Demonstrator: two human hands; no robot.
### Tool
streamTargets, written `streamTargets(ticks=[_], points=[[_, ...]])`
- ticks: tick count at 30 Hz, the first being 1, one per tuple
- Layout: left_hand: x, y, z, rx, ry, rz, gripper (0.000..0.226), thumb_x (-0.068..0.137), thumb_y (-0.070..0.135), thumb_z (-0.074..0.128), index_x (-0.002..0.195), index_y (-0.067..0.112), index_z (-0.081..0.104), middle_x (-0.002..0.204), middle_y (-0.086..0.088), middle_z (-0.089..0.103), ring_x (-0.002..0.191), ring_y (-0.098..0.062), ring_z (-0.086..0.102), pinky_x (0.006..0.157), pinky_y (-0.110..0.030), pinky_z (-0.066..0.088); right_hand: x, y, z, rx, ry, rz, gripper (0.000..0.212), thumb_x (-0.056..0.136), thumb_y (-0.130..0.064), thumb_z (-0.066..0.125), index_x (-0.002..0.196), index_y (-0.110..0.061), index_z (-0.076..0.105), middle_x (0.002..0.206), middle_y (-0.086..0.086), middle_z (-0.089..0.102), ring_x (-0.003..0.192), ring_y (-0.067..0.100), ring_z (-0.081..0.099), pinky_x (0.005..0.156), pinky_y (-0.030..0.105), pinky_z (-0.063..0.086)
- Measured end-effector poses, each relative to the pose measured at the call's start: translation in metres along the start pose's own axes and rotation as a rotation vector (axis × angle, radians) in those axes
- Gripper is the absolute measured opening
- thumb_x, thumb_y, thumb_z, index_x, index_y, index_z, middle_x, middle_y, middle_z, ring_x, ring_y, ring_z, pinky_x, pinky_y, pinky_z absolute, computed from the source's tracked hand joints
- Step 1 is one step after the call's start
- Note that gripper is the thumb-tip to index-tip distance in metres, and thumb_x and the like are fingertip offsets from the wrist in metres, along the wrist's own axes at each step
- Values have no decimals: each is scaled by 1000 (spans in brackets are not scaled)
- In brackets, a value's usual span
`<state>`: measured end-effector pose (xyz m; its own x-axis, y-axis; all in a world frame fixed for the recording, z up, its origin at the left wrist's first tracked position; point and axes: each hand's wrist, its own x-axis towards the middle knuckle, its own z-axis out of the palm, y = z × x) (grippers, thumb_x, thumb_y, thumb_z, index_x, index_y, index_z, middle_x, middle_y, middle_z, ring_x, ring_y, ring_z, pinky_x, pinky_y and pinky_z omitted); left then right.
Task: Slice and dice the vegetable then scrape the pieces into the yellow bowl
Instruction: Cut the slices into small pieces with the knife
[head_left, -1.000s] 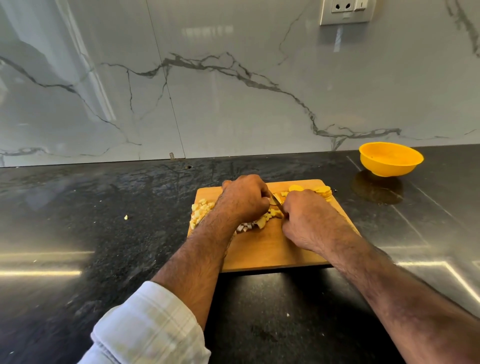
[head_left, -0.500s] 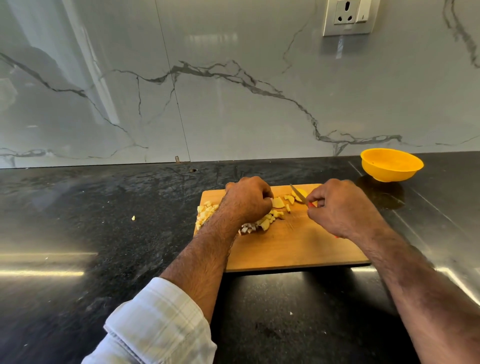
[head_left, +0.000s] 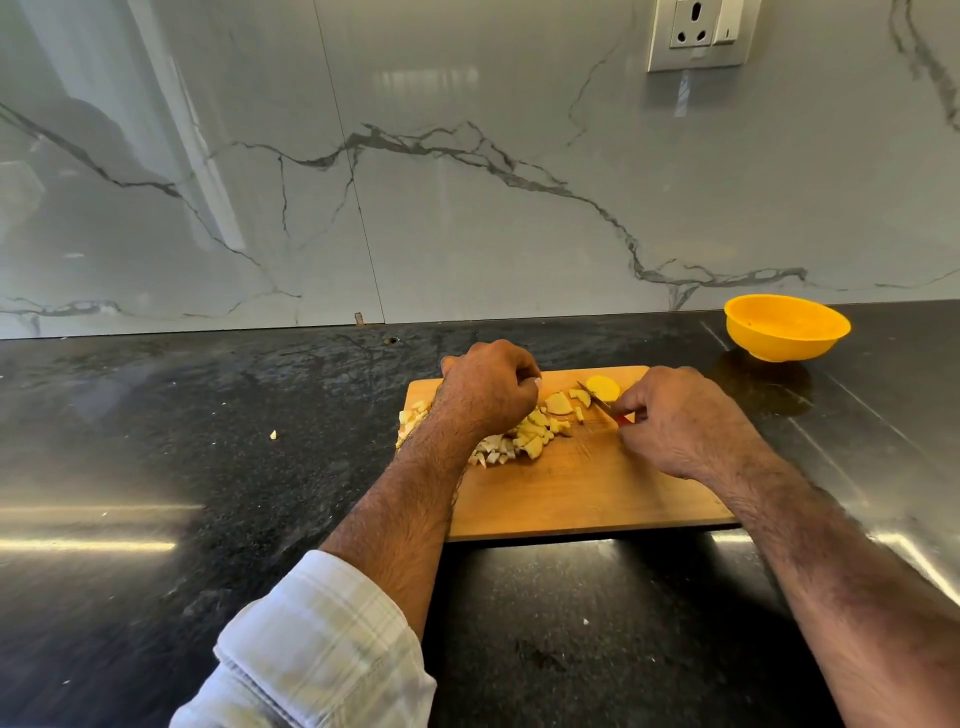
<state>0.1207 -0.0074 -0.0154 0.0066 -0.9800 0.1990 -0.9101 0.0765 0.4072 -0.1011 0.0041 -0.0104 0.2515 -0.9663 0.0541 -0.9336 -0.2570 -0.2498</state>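
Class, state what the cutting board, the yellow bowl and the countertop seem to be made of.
Cutting board: probably wood, matt, with grain and cut marks. Yellow bowl: likely plastic, smooth, uniformly coloured. Countertop: seemingly polished dark stone, speckled and reflective.

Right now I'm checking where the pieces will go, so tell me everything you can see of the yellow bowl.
The yellow bowl is round, fairly shallow and smooth, plastic by its look. It stands upright on the black counter, close to the marble wall, beyond the far right corner of the wooden cutting board and apart from it. It looks empty. Neither hand touches it.
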Motion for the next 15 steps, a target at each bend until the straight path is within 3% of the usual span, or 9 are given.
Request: streamTargets(ticks=[5,8,13,15], points=[[-1,-9,-10,-32,143,-13,15,100,32,62,105,32,76,95,18,71,96,-9,60,107,-52,32,-4,-2,6,3,-13,-143,36,91,-30,70,126,-36,72,111,-10,70,95,10,63,86,30,59],[0,-17,-15,-69,213,-42,14,100,35,64,101,31,77,89,19,70,92,-8,62,111,-55,31,-3,-3,9,18,-35,-202,33,92,-33,71,125,-37,73,110,-11,71,97,10,62,87,30,58],[-1,-19,-17,-85,223,-60,14,100,34,65,101,30,78,86,19,67,94,-9,61,118,-63,20,-5,-2,8,42,-43,-291,30,95,-32,70,123,-39,73,115,-15,69,102,7,59,85,22,49],[-1,-19,-17,-80,213,-60,14,101,34,65,102,30,78,88,18,68,95,-9,61,118,-63,21,-5,1,6,61,-54,-310,28,94,-32,71,120,-42,74,107,-21,66,95,3,56,77,17,41]])
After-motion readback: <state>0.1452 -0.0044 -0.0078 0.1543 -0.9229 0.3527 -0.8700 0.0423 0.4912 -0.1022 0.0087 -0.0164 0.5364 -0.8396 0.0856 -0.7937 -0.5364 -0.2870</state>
